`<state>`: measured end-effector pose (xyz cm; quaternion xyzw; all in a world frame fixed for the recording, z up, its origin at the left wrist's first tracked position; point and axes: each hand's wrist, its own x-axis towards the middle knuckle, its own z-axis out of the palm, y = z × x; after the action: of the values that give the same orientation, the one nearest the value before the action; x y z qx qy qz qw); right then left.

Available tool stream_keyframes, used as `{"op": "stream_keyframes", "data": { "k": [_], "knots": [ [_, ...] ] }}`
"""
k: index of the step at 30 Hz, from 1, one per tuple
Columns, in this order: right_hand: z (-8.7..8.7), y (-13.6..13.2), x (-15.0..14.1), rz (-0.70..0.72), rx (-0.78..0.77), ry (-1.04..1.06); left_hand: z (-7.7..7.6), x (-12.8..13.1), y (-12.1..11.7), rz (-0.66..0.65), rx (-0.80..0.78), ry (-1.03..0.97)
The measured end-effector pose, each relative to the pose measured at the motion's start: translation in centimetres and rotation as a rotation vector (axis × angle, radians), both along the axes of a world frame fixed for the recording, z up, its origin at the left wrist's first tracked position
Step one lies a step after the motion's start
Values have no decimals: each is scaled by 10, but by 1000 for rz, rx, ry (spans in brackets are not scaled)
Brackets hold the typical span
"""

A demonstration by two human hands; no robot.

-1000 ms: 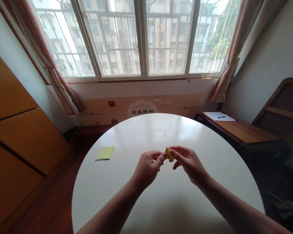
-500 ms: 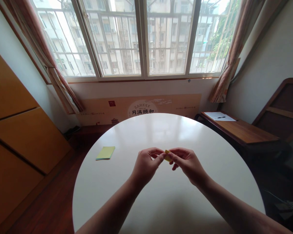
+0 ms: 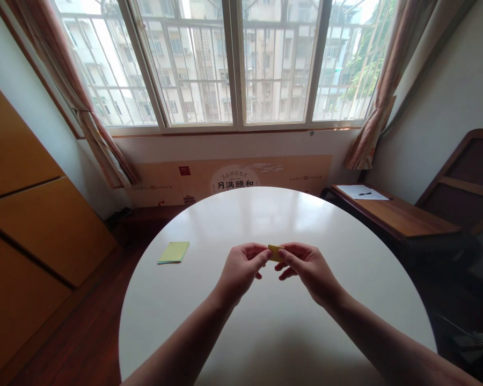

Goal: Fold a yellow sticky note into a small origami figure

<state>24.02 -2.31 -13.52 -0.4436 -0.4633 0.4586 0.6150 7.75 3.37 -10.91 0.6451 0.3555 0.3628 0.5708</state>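
Note:
Between my two hands is a small piece of folded yellow paper [image 3: 275, 253], held up above the white round table [image 3: 241, 214]. My left hand [image 3: 243, 268] pinches its left edge between thumb and fingers. On the other side, my right hand [image 3: 304, 261] grips the right part with thumb and forefinger, its lower fingers curled loosely beneath. The fingers cover some of the paper, so its folds cannot be made out fully. A stack of square paper sheets [image 3: 174, 252], yellow-green on top with a bluish edge below, lies to the left on the table.
A wooden bench [image 3: 410, 214] at the right bears a white sheet [image 3: 356, 192] with a pen [image 3: 364, 194] on it. Behind the table are a printed banner [image 3: 165, 174] and a barred window. An orange-brown cabinet [image 3: 44, 230] stands at the left.
The folded yellow paper has turned from a tilted position to nearly level, and more of its face shows. My fingertips have moved slightly apart along it. The stack has stayed put.

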Motion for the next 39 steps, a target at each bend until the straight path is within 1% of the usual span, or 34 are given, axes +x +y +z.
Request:
{"op": "stream_keyframes", "data": {
  "k": [5,12,17,30,35,39],
  "knots": [
    [0,0,-1,29,22,-30,0,-1,2,18,29,-28],
    [1,0,-2,16,3,45,3,-1,0,33,-72,-61],
    [2,0,-2,28,-10,55,2,0,-1,42,-26,-58],
    [1,-2,-2,5,42,32,-1,0,0,43,0,-30],
    [0,0,0,-21,57,25,-4,0,4,7,59,35],
    [0,0,1,-24,91,-32,-5,-1,6,-28,109,63]
  ]
}}
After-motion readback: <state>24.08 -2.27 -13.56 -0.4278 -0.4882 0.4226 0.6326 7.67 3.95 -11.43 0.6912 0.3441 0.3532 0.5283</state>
